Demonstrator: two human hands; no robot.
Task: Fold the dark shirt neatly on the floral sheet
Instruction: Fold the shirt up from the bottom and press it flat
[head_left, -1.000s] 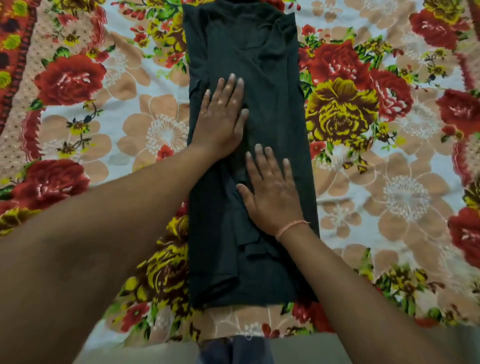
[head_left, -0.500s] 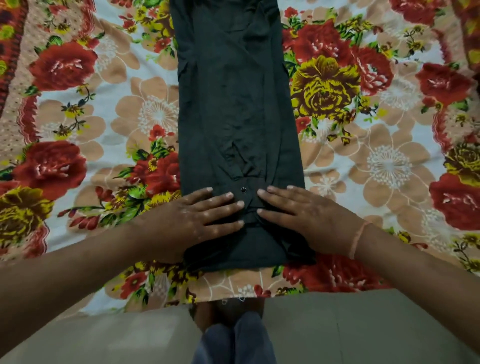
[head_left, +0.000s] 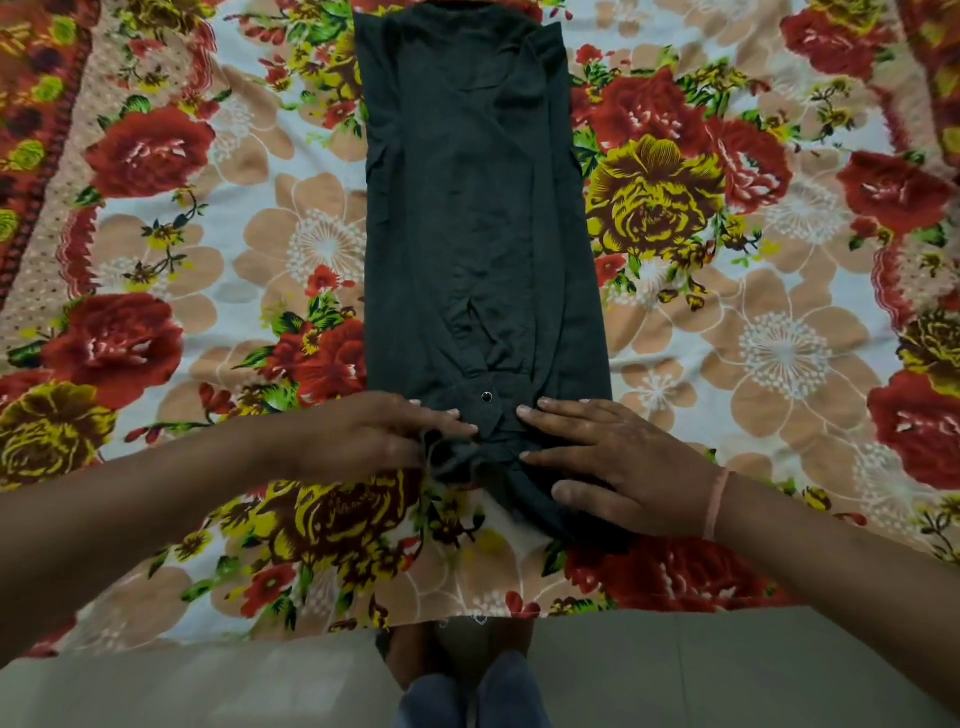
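The dark shirt (head_left: 478, 218) lies as a long narrow strip down the middle of the floral sheet (head_left: 208, 249), its sides folded in. A small button shows near its near end. My left hand (head_left: 379, 436) grips the near left corner of the shirt, and the cloth is bunched and lifted there. My right hand (head_left: 618, 457) holds the near right corner, fingers over the fabric and thumb under its edge. The near hem is raised off the sheet between both hands.
The sheet ends at a near edge (head_left: 519, 613), with pale floor tiles (head_left: 727, 670) below it. My knees in blue cloth (head_left: 472, 696) show at the bottom centre. The sheet's patterned border (head_left: 31, 130) runs along the far left.
Both hands slid from the shirt's middle to its near end. They lay flat there half a second ago; now they grip the corners and the hem is bunched and lifted.
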